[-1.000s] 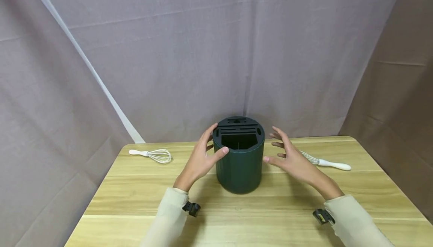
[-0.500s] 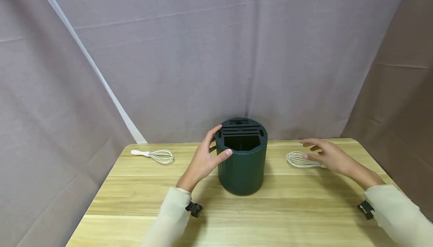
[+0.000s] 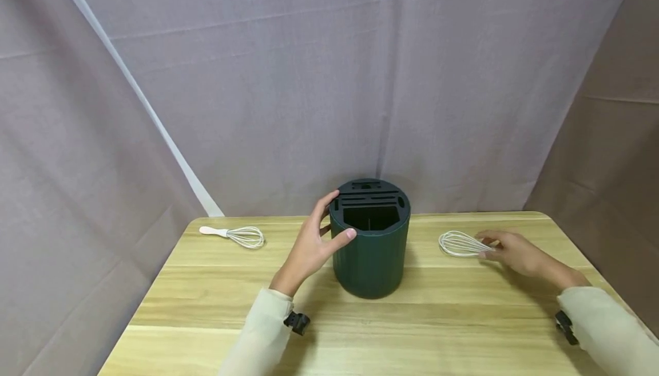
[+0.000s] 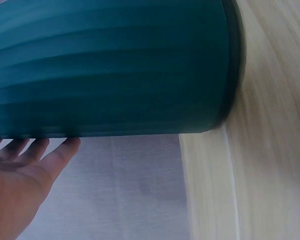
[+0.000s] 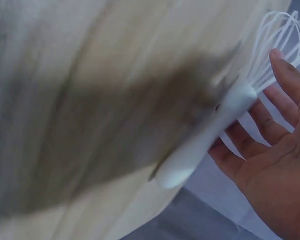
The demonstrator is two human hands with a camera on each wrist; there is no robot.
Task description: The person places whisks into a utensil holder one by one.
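Observation:
A dark green ribbed utensil holder with a slotted top stands upright at the table's middle. My left hand holds its left side, thumb on the front wall and fingers curved to the rim; the left wrist view shows the holder close above my left hand's fingertips. A white whisk lies to the right of the holder. My right hand covers its handle. In the right wrist view the whisk lies against the spread, uncurled fingers of my right hand.
A second white whisk lies near the far left corner of the wooden table. Grey and brown curtains hang close behind and at both sides. The table's front half is bare wood.
My right hand left the holder's right side, moved right and came down on the right whisk's handle. My left hand stayed on the holder.

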